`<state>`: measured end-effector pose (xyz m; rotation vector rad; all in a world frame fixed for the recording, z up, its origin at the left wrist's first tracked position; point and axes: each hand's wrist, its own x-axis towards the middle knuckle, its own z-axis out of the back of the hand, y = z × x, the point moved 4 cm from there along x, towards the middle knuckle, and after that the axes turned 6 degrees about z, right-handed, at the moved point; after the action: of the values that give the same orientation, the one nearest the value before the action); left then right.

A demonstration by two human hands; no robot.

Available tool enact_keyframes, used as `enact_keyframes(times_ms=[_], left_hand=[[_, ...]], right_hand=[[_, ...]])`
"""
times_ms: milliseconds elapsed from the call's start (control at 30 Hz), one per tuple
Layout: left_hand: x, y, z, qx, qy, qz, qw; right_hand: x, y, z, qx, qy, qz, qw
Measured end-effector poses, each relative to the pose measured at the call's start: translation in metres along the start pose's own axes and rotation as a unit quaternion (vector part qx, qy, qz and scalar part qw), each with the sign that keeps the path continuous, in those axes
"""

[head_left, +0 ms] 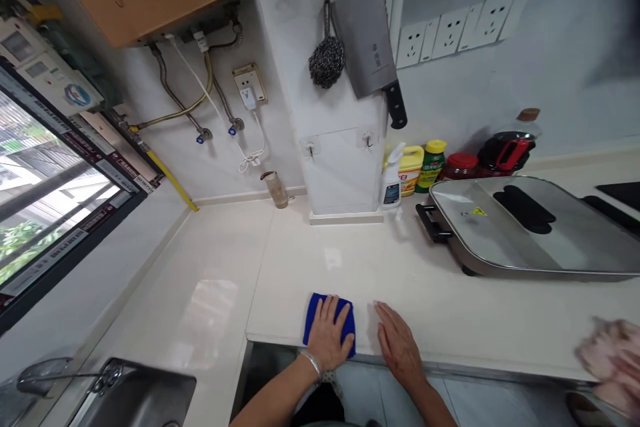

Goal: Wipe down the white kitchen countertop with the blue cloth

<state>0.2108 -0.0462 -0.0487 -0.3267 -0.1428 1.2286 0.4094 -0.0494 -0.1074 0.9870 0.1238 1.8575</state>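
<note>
My left hand, with a bracelet at the wrist, lies flat and spread on a folded blue cloth near the counter's front edge. The cloth rests on the white countertop, with a corner at the edge. To its right, my right hand is open, fingers stretched out and close together, low over or touching the counter by the front edge. Nothing shows in it; its palm is hidden.
A lidded electric pan stands at right, with a spray bottle and several containers behind. A glass stands by the wall. A cleaver and wire scourer hang above. A sink lies lower left; a blurred pinkish shape, lower right.
</note>
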Motion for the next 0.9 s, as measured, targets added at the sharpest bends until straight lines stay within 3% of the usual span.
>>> enact_keyframes(times_ms=[233,433,600,800,900], left_hand=[[0.055,-0.043,-0.005,-0.051,0.035,-0.103,0.993],[0.104,-0.036,-0.008,-0.092,0.018,-0.164,0.982],[0.133,0.018,0.008,-0.070,-0.042,-0.154,0.985],[0.153,0.119,0.049,-0.002,-0.130,-0.027,0.991],[0.157,0.157,0.061,0.009,-0.164,0.040,0.986]], right_hand=[[-0.010,-0.020,0.001,0.058,-0.065,-0.111,0.990],[-0.009,-0.026,-0.006,0.013,-0.095,-0.127,0.987],[-0.008,-0.025,-0.012,-0.066,-0.104,-0.136,0.983],[-0.003,-0.015,-0.013,-0.163,-0.098,-0.081,0.978],[-0.003,-0.012,-0.013,-0.187,-0.095,-0.074,0.975]])
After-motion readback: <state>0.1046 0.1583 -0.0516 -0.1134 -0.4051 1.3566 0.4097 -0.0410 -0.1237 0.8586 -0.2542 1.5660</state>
